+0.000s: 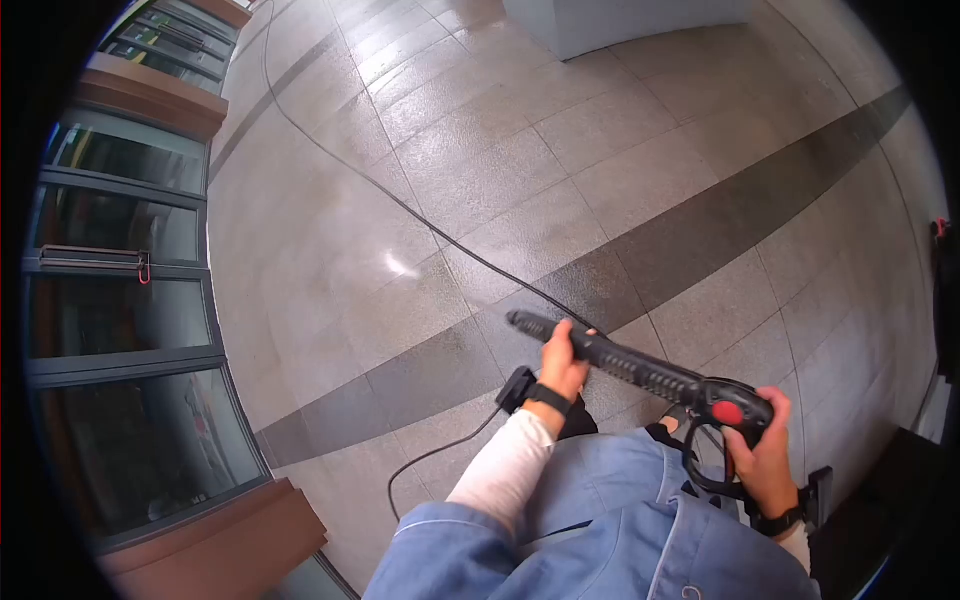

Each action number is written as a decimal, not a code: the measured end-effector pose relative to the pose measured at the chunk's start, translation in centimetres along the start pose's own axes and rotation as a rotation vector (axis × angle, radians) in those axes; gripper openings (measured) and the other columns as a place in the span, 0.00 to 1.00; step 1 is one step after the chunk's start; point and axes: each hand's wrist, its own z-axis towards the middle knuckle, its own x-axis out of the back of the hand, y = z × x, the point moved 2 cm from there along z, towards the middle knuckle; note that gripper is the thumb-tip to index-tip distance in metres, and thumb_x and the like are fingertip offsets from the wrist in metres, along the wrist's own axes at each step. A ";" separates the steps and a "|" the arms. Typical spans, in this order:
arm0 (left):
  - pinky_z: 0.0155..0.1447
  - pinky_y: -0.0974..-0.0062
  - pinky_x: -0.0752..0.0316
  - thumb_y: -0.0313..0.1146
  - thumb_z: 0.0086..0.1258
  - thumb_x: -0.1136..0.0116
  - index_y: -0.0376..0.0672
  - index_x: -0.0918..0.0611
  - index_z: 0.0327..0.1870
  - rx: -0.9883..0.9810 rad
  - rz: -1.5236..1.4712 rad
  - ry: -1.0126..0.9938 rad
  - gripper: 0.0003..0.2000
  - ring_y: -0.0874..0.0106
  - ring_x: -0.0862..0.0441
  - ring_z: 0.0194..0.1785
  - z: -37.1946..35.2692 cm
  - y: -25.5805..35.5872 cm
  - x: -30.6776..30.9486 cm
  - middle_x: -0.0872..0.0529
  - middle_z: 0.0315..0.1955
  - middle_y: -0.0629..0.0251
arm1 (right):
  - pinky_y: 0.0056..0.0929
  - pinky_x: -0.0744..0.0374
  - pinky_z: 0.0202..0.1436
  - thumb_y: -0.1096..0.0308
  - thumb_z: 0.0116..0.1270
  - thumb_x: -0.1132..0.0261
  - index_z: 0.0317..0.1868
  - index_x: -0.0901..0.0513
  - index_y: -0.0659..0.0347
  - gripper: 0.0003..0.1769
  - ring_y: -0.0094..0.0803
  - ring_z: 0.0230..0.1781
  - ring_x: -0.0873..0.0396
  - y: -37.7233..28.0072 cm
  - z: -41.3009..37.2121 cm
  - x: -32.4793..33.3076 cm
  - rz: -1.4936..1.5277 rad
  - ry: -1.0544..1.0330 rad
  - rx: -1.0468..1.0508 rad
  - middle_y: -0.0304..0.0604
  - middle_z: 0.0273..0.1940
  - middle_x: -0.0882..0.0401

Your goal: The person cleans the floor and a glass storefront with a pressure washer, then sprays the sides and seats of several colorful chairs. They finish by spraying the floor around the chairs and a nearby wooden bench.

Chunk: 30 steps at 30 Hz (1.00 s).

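Note:
A black pressure washer gun (640,368) with a red round badge lies across the front of my body, its nozzle aimed to the left. My left hand (563,362) is wrapped round the barrel close behind the nozzle. At the other end my right hand (768,455) grips the rear handle, beside the trigger guard. A black hose (430,225) runs over the floor from the far left and passes out of sight behind the gun. Both wrists carry dark straps with small boxes.
Wet, shiny tiles (480,130) cover the floor, crossed by a darker tile band (700,235). Glass doors (120,260) with metal frames line the left side. A pale block-shaped base (630,25) stands at the top. A thin cable (440,440) hangs from my left wrist.

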 end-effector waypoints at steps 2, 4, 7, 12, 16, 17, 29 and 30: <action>0.46 0.52 0.29 0.39 0.66 0.58 0.36 0.39 0.43 -0.064 -0.133 0.228 0.15 0.61 0.28 0.37 -2.8 4.6 6.9 0.29 0.32 0.53 | 0.34 0.26 0.41 0.75 0.51 0.36 0.53 0.43 0.62 0.31 0.48 0.40 0.23 -1.8 1.4 -4.0 0.043 -0.216 0.019 0.58 0.36 0.25; 0.45 0.52 0.30 0.39 0.66 0.57 0.37 0.38 0.43 -0.094 -0.179 0.270 0.14 0.61 0.28 0.35 -3.7 4.4 7.1 0.29 0.31 0.53 | 0.34 0.26 0.41 0.75 0.51 0.36 0.53 0.43 0.62 0.31 0.48 0.39 0.23 -1.2 1.7 -4.2 0.051 -0.212 -0.004 0.58 0.37 0.25; 0.42 0.52 0.28 0.38 0.65 0.53 0.37 0.36 0.42 -0.028 -0.070 0.023 0.14 0.60 0.26 0.35 -0.5 0.4 3.4 0.27 0.31 0.53 | 0.30 0.26 0.42 0.79 0.50 0.38 0.54 0.43 0.62 0.31 0.39 0.36 0.24 -1.3 -2.7 -2.0 -0.082 0.019 0.049 0.51 0.39 0.28; 0.34 0.68 0.23 0.35 0.62 0.44 0.33 0.30 0.31 -0.015 -0.061 -0.349 0.13 0.67 0.24 0.26 -5.1 -9.0 -9.7 0.26 0.25 0.62 | 0.29 0.41 0.59 0.81 0.54 0.43 0.59 0.46 0.64 0.32 0.34 0.53 0.37 3.0 -13.2 4.9 -0.232 0.409 0.045 0.50 0.52 0.40; 0.37 0.66 0.23 0.34 0.61 0.43 0.36 0.31 0.33 -0.121 -0.169 -0.211 0.12 0.67 0.24 0.28 -6.8 -12.3 -2.1 0.26 0.27 0.62 | 0.28 0.38 0.56 0.79 0.53 0.41 0.57 0.45 0.64 0.32 0.33 0.50 0.36 4.5 -13.1 7.3 -0.092 0.160 -0.010 0.50 0.50 0.39; 0.37 0.66 0.24 0.34 0.61 0.43 0.37 0.31 0.33 -0.172 -0.208 -0.114 0.11 0.66 0.24 0.29 -7.1 -13.6 1.9 0.26 0.27 0.63 | 0.27 0.35 0.52 0.78 0.51 0.39 0.55 0.44 0.63 0.31 0.33 0.46 0.34 6.0 -11.7 7.6 -0.089 0.033 -0.007 0.50 0.48 0.37; 0.34 0.63 0.22 0.33 0.62 0.46 0.35 0.34 0.33 -0.030 -0.111 -0.230 0.12 0.64 0.23 0.27 -11.1 -26.7 -0.4 0.26 0.27 0.58 | 0.29 0.39 0.57 0.80 0.49 0.40 0.56 0.43 0.67 0.33 0.37 0.50 0.34 15.4 -22.5 15.3 -0.304 0.306 0.029 0.50 0.50 0.37; 0.30 0.68 0.23 0.35 0.61 0.44 0.35 0.33 0.32 -0.099 -0.002 -0.313 0.13 0.67 0.23 0.24 -11.5 -26.9 -4.0 0.25 0.23 0.61 | 0.30 0.43 0.61 0.79 0.51 0.40 0.57 0.43 0.69 0.33 0.36 0.53 0.38 16.5 -23.7 15.8 -0.246 0.405 0.020 0.50 0.53 0.41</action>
